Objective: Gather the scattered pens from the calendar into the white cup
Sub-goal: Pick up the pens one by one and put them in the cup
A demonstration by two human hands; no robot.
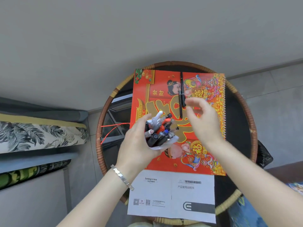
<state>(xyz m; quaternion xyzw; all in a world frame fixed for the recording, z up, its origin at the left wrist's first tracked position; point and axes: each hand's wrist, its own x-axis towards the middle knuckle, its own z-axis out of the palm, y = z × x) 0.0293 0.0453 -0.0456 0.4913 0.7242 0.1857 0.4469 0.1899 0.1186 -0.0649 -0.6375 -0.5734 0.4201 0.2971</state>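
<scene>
Round rattan-rimmed table [99, 133], largely covered by the red calendar [211, 161] laid flat, with a white manual [180, 199] at the near edge. The white cup [172, 140], mostly hidden and packed with gathered pens [161, 128], is gripped by the left hand [139, 145] above the calendar, presumably for loading. The right hand [203, 118], loosely spread and holding nothing, is poised over two black pens [181, 89] on the calendar.

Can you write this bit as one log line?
left hand: holds white cup packed with pens | right hand: open, over calendar | black pens on calendar: not yet gathered
</scene>
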